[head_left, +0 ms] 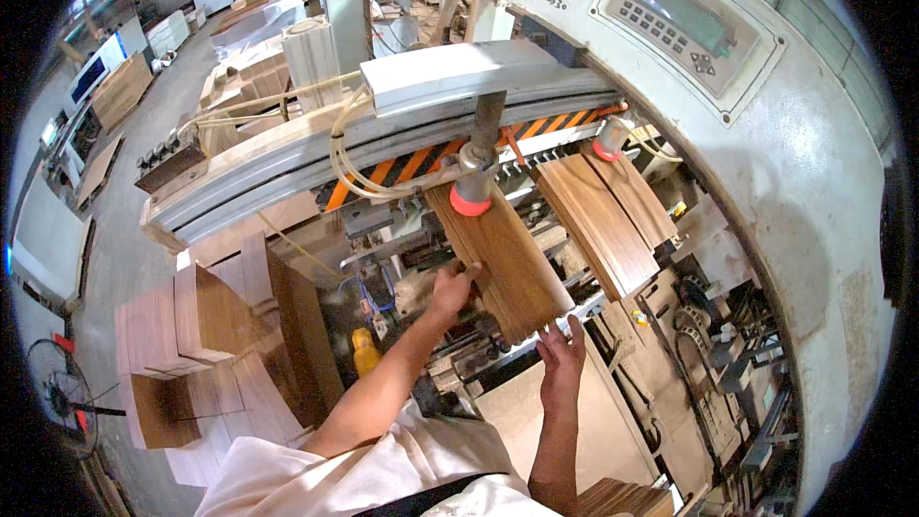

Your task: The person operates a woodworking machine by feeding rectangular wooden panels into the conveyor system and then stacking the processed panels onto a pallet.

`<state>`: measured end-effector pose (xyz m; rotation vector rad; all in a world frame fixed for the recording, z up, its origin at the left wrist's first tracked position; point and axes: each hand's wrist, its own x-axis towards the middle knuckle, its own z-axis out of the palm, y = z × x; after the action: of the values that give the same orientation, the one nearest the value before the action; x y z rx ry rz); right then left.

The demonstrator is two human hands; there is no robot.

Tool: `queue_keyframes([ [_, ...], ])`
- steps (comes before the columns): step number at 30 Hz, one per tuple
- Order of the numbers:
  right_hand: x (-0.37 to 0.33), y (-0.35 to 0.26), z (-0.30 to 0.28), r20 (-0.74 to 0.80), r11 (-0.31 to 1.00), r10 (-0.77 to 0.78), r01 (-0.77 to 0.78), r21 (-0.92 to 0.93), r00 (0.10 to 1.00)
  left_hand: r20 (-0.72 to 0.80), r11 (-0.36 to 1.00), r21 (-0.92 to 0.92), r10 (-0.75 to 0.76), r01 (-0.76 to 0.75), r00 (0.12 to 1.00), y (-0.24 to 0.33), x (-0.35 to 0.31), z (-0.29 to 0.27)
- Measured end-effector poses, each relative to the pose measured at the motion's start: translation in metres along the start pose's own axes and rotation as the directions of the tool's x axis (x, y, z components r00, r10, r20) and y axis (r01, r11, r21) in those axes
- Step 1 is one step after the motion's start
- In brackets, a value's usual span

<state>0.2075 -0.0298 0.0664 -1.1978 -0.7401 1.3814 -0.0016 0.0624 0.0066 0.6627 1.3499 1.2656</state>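
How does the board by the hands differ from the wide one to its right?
The middle board has the left hand at its left edge and the right hand at its near end; the wide board has no hand on it. The middle board reaches closer to the person than the wide board. A narrower board lies close along the wide board's right; the middle board has a gap there. Both are brown, grained wood.

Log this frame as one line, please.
brown board: under red-ringed clamp | left hand: at left edge | right hand: at near end
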Motion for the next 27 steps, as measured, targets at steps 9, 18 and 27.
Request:
queue_keyframes([
  [9,-0.021,-0.005,-0.027,0.095,0.970,0.043,-0.064,0.232,0.995,-0.018,0.963,0.234,0.140,-0.132,0.990,-0.023,-0.003,-0.001],
  [18,0.001,0.007,-0.032,0.219,0.970,0.044,-0.094,0.225,0.975,-0.007,0.992,0.109,0.059,-0.058,0.998,0.004,-0.002,0.003],
  [27,0.002,0.005,-0.029,0.228,0.966,0.094,-0.144,0.215,0.969,-0.016,0.985,0.168,-0.025,0.027,1.000,0.019,-0.008,-0.001],
])
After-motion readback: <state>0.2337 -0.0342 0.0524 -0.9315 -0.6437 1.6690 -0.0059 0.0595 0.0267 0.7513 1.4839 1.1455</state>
